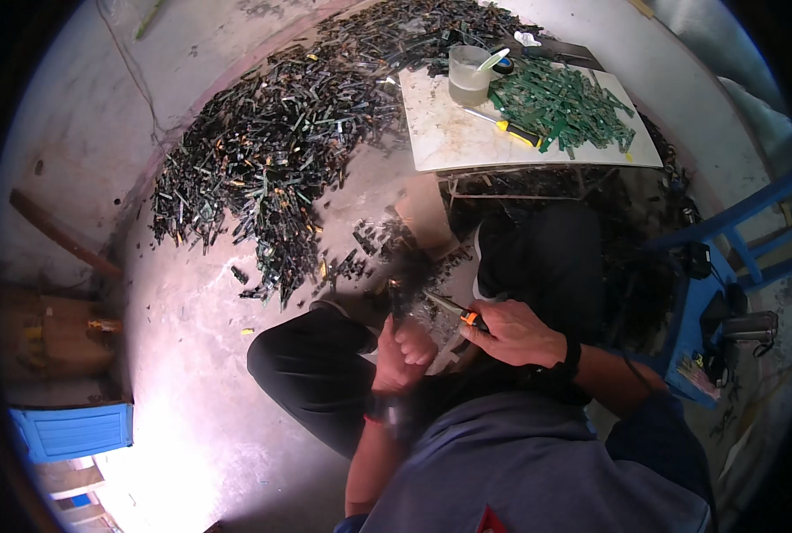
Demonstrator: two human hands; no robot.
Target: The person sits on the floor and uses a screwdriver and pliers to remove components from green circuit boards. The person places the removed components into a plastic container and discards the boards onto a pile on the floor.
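Note:
My left hand (405, 354) is closed in front of my lap, its outline smeared by motion. From the top of its grip a dark, narrow strip (396, 300) sticks up, too blurred to make out fully. Just to the right, my right hand (518, 333) is wrapped round orange-and-black-handled pliers (449, 306). Their tapered metal end points up and left, close to the strip but apart from it. Most of the handle is hidden in my palm.
A large heap of dark strips (272, 133) covers the floor ahead and left. Beyond my knees, a low white table (440, 142) bears green circuit-board strips (565, 102), a cloudy plastic cup (469, 75) and a yellow-and-black screwdriver (518, 133). A blue chair (693, 329) stands at right.

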